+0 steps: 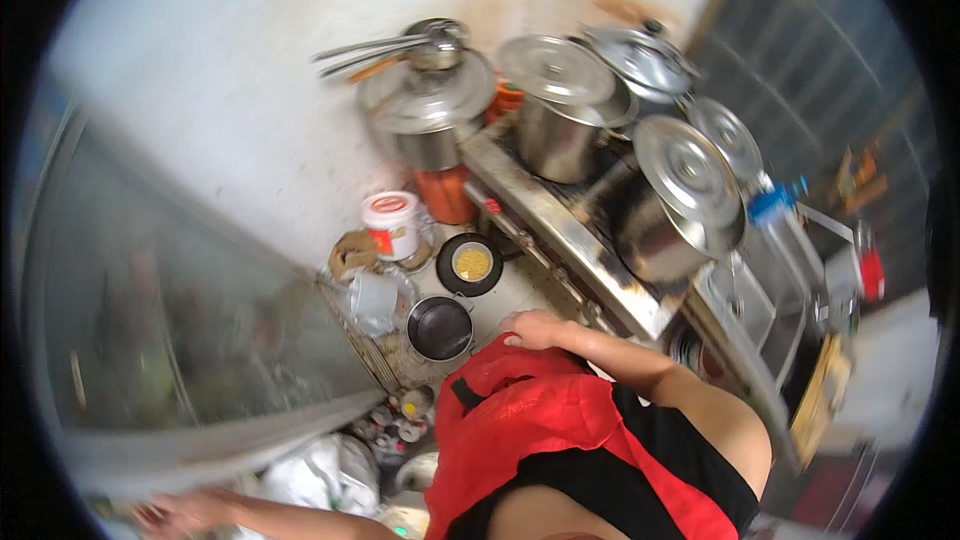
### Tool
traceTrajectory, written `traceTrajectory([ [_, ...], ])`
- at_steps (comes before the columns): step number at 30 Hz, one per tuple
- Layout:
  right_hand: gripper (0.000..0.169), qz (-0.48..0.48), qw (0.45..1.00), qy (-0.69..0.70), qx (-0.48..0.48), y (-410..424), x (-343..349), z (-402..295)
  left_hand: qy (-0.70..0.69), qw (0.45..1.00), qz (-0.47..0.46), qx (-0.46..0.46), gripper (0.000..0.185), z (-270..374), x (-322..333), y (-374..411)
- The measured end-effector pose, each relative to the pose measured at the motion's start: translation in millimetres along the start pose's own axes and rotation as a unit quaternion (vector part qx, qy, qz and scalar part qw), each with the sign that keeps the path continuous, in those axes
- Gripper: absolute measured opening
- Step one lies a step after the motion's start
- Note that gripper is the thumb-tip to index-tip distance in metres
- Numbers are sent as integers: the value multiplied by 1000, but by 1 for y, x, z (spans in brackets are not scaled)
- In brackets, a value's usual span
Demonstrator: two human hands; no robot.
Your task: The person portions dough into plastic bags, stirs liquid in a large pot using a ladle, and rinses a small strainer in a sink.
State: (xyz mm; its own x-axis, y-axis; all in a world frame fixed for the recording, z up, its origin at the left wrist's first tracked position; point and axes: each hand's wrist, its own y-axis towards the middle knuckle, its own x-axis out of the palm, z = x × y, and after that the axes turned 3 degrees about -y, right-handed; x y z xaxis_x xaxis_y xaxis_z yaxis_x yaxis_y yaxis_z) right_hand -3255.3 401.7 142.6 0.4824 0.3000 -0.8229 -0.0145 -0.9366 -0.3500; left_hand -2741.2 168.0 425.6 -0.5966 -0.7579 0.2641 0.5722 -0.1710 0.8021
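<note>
My right hand (534, 330) rests at the edge of the red apron (517, 412) on my lap or knee, its fingers loosely curled; whether it grips the cloth is unclear. At the lower left my left hand (184, 511) reaches out, blurred, beside the glass-fronted cabinet; what it touches cannot be made out. On the floor before me stand a dark empty-looking pot (440, 328) and a round black base holding a bowl of yellow food (473, 262). A white lidded bucket (391, 225) is just behind them, near a clear plastic container (373, 294).
A stove (555, 202) on the right bears large lidded steel pots (675, 202). Another lidded pot (427, 120) with ladles on top stands by the wall. A steel sink (780, 322) adjoins the stove. The cabinet (202, 315) fills the left; a white bag (322, 472) lies below.
</note>
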Motion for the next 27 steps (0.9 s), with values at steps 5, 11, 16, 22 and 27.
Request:
traceTrajectory([
  [5,32,166,985,45,26,-45,-55,-15,124,936,-217,246,47,32,43,-127],
  [11,31,432,883,-69,170,-135,-192,32,79,878,-411,231,46,44,82,-204],
  [16,33,440,811,-173,345,-182,-262,137,35,860,-455,226,44,57,121,-224],
  [22,46,330,794,-192,474,-175,-307,211,35,826,-515,227,39,62,128,-247],
  [27,45,236,828,-117,495,-170,-319,225,33,814,-535,225,36,64,132,-251],
])
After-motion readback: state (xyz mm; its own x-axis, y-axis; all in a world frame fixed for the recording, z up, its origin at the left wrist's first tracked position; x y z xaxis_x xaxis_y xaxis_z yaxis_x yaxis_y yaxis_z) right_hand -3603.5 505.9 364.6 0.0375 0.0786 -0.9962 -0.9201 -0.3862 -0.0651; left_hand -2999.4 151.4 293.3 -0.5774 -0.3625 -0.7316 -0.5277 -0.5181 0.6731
